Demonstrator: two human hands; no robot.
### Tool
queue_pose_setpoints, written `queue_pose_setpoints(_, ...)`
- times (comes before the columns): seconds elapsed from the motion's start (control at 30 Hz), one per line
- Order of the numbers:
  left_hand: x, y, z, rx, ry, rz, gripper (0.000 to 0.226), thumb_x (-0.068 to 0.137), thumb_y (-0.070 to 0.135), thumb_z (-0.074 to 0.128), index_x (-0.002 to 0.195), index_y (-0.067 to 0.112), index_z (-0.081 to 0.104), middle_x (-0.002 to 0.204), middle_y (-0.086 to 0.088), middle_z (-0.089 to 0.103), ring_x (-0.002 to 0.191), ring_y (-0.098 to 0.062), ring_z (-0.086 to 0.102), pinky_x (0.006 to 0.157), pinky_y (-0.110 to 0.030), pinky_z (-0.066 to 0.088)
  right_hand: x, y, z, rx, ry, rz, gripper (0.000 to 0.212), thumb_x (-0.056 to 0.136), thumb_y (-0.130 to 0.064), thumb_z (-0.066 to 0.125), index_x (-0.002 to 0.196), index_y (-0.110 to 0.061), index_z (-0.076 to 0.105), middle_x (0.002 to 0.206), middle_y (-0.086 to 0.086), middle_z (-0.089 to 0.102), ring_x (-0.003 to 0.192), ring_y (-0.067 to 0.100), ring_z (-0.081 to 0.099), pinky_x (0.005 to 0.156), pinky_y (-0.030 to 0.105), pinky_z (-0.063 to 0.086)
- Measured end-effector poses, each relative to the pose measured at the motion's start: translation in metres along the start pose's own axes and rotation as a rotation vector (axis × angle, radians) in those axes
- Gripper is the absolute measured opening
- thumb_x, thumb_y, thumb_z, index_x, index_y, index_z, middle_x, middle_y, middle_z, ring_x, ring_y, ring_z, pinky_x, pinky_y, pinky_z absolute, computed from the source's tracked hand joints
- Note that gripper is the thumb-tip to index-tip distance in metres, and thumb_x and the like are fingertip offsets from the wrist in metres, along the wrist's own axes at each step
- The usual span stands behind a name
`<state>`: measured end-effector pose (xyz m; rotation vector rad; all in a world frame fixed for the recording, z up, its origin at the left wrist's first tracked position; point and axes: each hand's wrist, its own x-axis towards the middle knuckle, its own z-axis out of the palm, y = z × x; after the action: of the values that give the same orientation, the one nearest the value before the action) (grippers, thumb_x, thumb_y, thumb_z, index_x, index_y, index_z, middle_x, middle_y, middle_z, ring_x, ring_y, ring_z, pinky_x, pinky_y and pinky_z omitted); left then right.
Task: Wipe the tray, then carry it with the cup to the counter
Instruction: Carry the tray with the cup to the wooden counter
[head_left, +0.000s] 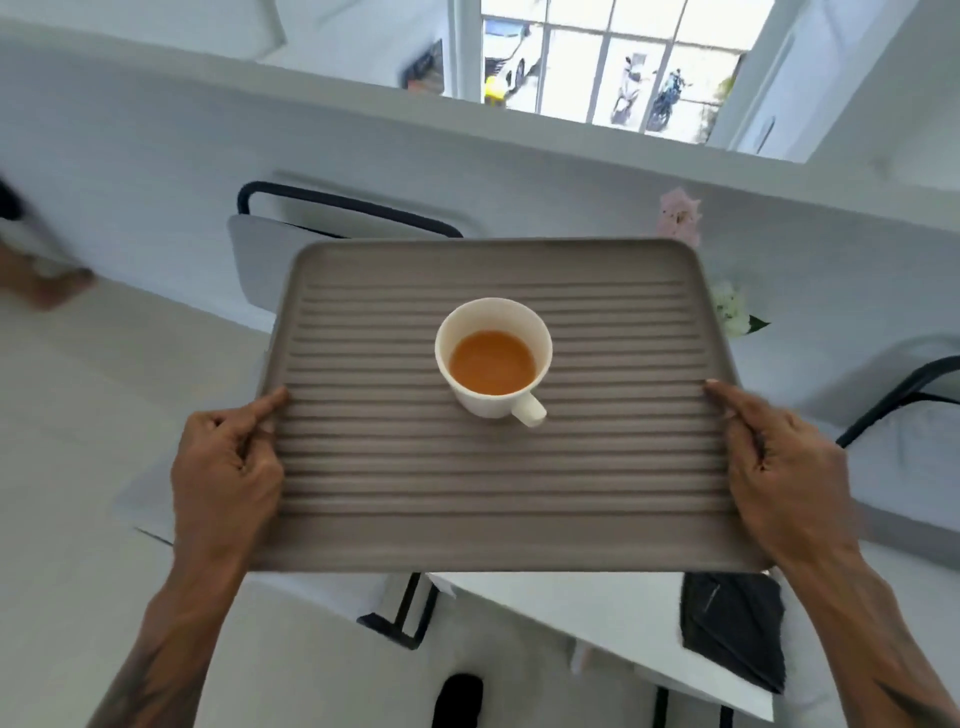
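**Tray held in both hands, cup aboard**

Head view: the grey-brown ribbed rectangular tray (498, 467) is held in the air above a white surface (597, 618). The left hand (228, 467) clasps its left edge and the right hand (784, 467) its right edge, each grip closed on the rim. A white ceramic cup of orange-brown drink (493, 358) stands upright near the tray's middle. A dark folded cloth (737, 629) lies on the surface below.

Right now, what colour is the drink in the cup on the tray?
Orange-brown, like milky tea, inside the white cup. The head view shows it best.
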<state>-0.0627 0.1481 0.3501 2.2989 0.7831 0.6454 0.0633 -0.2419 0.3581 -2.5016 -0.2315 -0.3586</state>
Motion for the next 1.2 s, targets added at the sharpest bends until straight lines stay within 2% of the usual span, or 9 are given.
queue_pose_setpoints(0.07,-0.012,-0.002,-0.022,0.007,0.034,-0.035,0.037,0.095,0.004,0.052,0.124,0.02,0.068,0.104,-0.014,0.056,0.078,0.003,0.053,0.073,0.007,0.031,0.004,-0.016,-0.004,0.027,-0.028,-0.041,0.034,0.098,-0.012,0.052,0.129,-0.021,0.064,0.085,0.008,0.058,0.073,0.025,0.054,0.073,0.031,0.044)
queue_pose_setpoints(0.13,-0.029,-0.004,-0.044,0.019,0.063,-0.073,0.037,0.094,0.002,0.052,0.123,0.017,0.069,0.105,-0.016,0.057,0.077,-0.008,0.051,0.073,0.007,0.031,0.006,-0.032,-0.009,0.04,-0.066,-0.083,0.034,0.098,-0.013,0.051,0.129,-0.022,0.064,0.086,0.005,0.057,0.075,0.023,0.053,0.075,0.029,0.041)
queue_pose_setpoints(0.27,-0.061,-0.014,-0.094,0.023,0.13,-0.192,0.038,0.094,0.002,0.052,0.122,0.018,0.07,0.104,-0.012,0.056,0.083,-0.02,0.053,0.082,-0.019,0.038,0.0,-0.07,-0.018,0.048,-0.131,-0.172,0.034,0.097,-0.014,0.052,0.127,-0.026,0.064,0.089,0.013,0.062,0.077,0.027,0.054,0.075,0.03,0.042)
queue_pose_setpoints(0.37,-0.087,-0.028,-0.137,0.038,0.201,-0.262,0.039,0.093,0.003,0.051,0.122,0.02,0.071,0.105,-0.011,0.057,0.077,-0.021,0.053,0.081,-0.028,0.04,-0.013,-0.106,-0.02,0.061,-0.169,-0.257,0.033,0.097,-0.015,0.052,0.127,-0.024,0.065,0.095,0.018,0.066,0.078,0.029,0.055,0.074,0.033,0.044)
queue_pose_setpoints(0.47,-0.114,-0.048,-0.185,0.06,0.274,-0.312,0.038,0.094,0.005,0.051,0.123,0.021,0.07,0.104,-0.009,0.057,0.07,-0.019,0.05,0.079,-0.029,0.041,-0.032,-0.15,-0.017,0.093,-0.221,-0.326,0.033,0.098,-0.015,0.051,0.128,-0.022,0.064,0.094,0.016,0.064,0.075,0.025,0.051,0.073,0.031,0.04)
queue_pose_setpoints(0.67,-0.179,-0.094,-0.29,0.095,0.418,-0.434,0.038,0.096,0.008,0.05,0.127,0.023,0.067,0.105,-0.006,0.056,0.084,-0.019,0.054,0.082,-0.026,0.038,-0.087,-0.251,0.001,0.132,-0.3,-0.474,0.033,0.098,-0.012,0.051,0.126,-0.021,0.066,0.088,0.014,0.062,0.072,0.025,0.049,0.072,0.033,0.042)
queue_pose_setpoints(0.97,-0.305,-0.176,-0.464,0.133,0.603,-0.646,0.041,0.096,0.006,0.048,0.13,0.02,0.065,0.104,-0.004,0.052,0.092,-0.016,0.051,0.088,-0.027,0.036,-0.222,-0.417,0.034,0.211,-0.496,-0.7,0.035,0.099,-0.017,0.048,0.128,-0.032,0.062,0.101,0.012,0.067,0.077,0.023,0.049,0.073,0.035,0.044)
queue_pose_setpoints(1.1,-0.367,-0.207,-0.536,0.155,0.725,-0.735,0.042,0.095,0.005,0.048,0.13,0.023,0.065,0.103,-0.002,0.052,0.091,-0.016,0.052,0.086,-0.027,0.037,-0.295,-0.496,0.047,0.28,-0.55,-0.788,0.036,0.097,-0.012,0.051,0.125,-0.03,0.065,0.089,0.015,0.065,0.071,0.025,0.045,0.069,0.032,0.038)
queue_pose_setpoints(1.2,-0.416,-0.229,-0.581,0.19,0.83,-0.822,0.044,0.094,0.002,0.048,0.128,0.022,0.067,0.103,-0.001,0.053,0.092,-0.015,0.053,0.088,-0.024,0.036,-0.35,-0.556,0.059,0.316,-0.603,-0.894,0.036,0.095,-0.01,0.053,0.123,-0.027,0.066,0.079,0.011,0.063,0.071,0.032,0.054,0.07,0.033,0.039)
